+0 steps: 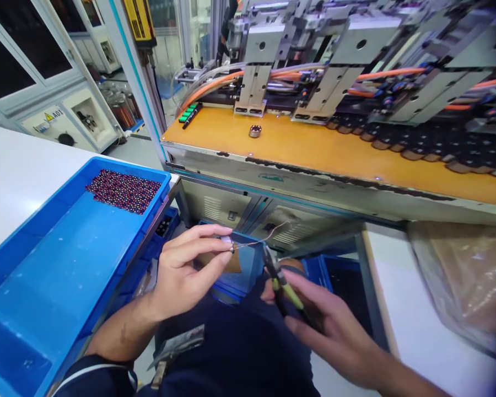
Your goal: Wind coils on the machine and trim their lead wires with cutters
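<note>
Between the thumb and fingertips of my left hand (190, 264) is a small metallic part (230, 243). A thin copper-coloured wire (268, 236) sticks out of it toward the right and curls upward. My right hand (326, 317) is wrapped round pliers (287, 288) with yellow-green and black handles. The jaws of the pliers point up and left, a little below the wire and apart from the metallic part. Both hands are above my lap, over a blue bin (248, 264) with a brown piece in it.
At the left, a blue tray (76, 242) holds many small dark red parts at its far end. Ahead is a machine with an orange ledge (289, 144), bearing a small round part (255, 131) and a marker (192, 117). A plastic bag (471, 275) lies at the right.
</note>
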Demonstrator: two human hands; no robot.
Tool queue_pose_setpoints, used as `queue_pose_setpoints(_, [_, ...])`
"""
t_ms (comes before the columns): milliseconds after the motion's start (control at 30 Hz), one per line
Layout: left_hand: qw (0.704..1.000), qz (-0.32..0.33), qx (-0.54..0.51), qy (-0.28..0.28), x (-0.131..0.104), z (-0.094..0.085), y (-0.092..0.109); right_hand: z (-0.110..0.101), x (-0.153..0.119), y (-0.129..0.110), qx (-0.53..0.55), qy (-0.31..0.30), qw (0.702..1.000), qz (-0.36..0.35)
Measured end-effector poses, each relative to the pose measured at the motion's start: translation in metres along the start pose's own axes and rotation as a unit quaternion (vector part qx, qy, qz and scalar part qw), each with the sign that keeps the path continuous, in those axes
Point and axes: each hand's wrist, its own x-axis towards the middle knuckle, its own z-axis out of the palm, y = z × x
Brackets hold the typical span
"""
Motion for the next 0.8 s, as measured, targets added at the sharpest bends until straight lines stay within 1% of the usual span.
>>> queue_pose_setpoints(33, [1.000,0.000,0.002,-0.004,0.000,0.001,0.000,0.007,-0.003,-0.002,0.026,-0.009,1.000,0.004])
queue_pose_setpoints(100, [1.000,0.001,0.003,-0.010,0.001,0.002,0.001,0.013,-0.004,-0.005,0.074,-0.020,0.997,0.006])
queue_pose_setpoints(233, [1.000,0.001,0.002,-0.015,-0.001,0.004,0.002,0.013,0.007,-0.015,0.135,-0.017,0.991,0.002])
queue_pose_setpoints(367, [1.000,-0.002,0.003,-0.020,-0.003,0.003,0.002,0.014,0.016,-0.023,0.167,-0.018,0.985,-0.027])
queue_pose_setpoints(500, [1.000,-0.003,0.006,-0.021,-0.003,0.002,0.001,0.016,0.020,-0.027,0.187,-0.012,0.982,-0.030])
queue_pose_setpoints(667, [1.000,-0.002,0.005,-0.023,-0.003,0.003,0.001,0.017,0.023,-0.029,0.178,0.001,0.983,-0.051])
queue_pose_setpoints(800, [1.000,-0.003,0.000,-0.025,-0.003,0.003,0.001,0.015,0.025,-0.035,0.172,0.009,0.985,-0.032])
